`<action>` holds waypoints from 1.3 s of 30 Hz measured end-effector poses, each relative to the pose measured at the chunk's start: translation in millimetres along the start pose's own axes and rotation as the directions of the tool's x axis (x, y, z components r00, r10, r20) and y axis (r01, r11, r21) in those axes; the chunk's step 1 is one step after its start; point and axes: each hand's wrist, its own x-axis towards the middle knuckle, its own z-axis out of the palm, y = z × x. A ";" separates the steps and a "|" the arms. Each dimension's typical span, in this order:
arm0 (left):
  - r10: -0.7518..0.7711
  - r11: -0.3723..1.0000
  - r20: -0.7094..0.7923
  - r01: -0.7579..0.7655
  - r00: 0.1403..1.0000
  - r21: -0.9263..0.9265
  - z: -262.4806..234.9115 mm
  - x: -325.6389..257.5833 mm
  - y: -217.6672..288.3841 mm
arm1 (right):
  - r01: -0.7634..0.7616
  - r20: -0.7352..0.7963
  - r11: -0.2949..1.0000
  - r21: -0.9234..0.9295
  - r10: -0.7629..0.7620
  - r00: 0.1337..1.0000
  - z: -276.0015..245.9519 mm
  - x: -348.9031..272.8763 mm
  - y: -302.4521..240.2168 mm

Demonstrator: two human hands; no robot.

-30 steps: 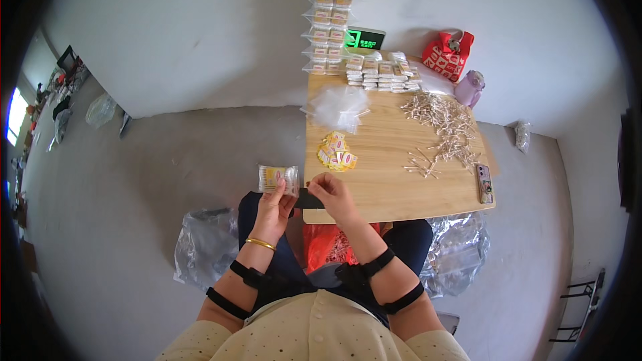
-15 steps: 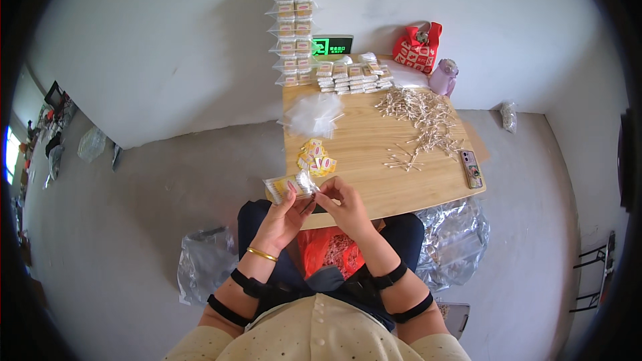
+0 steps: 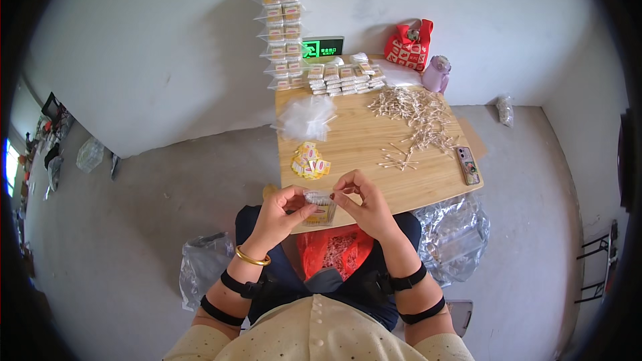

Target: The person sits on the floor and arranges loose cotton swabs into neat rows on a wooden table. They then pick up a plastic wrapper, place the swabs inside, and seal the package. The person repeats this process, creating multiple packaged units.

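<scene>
A clear plastic packet of cotton swabs [image 3: 321,214] with a yellow card inside is held upright between my hands at the table's near edge. My left hand [image 3: 282,216] grips it from the left side, thumb across its front. My right hand [image 3: 365,206] pinches the packet's upper right edge between thumb and fingertips. Just beyond the hands lies a loose pile of yellow cards [image 3: 309,162]. Farther back is a heap of clear plastic bags [image 3: 307,118]. Loose cotton swabs [image 3: 418,113] are spread over the right side of the wooden table [image 3: 354,154].
Filled packets [image 3: 344,79] are stacked at the back, beside a tall tower of packets [image 3: 281,33]. A red bag [image 3: 408,47], a lilac jug [image 3: 437,73] and a phone [image 3: 468,165] stand or lie to the right. A red plastic bag [image 3: 334,254] sits between my legs.
The packet has turned from lying tilted to upright and moved slightly right and nearer. My left hand has shifted its grip to the packet's left side. The view has shifted a little.
</scene>
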 end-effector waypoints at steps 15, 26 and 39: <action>0.112 0.964 -0.080 -0.089 0.991 0.249 13.5 -0.2 9.8 | 0.123 0.056 0.920 -0.373 -0.110 0.992 13.3 14.0 -25.9; -0.018 0.951 -0.085 0.044 0.996 0.305 15.0 -0.7 -6.3 | -0.057 -0.028 0.997 -0.050 0.055 0.998 18.8 15.3 -2.6; 0.024 0.993 -0.088 -0.034 0.996 -0.109 16.1 6.5 -33.7 | -0.244 0.018 0.897 0.370 0.255 0.967 9.5 1.0 33.3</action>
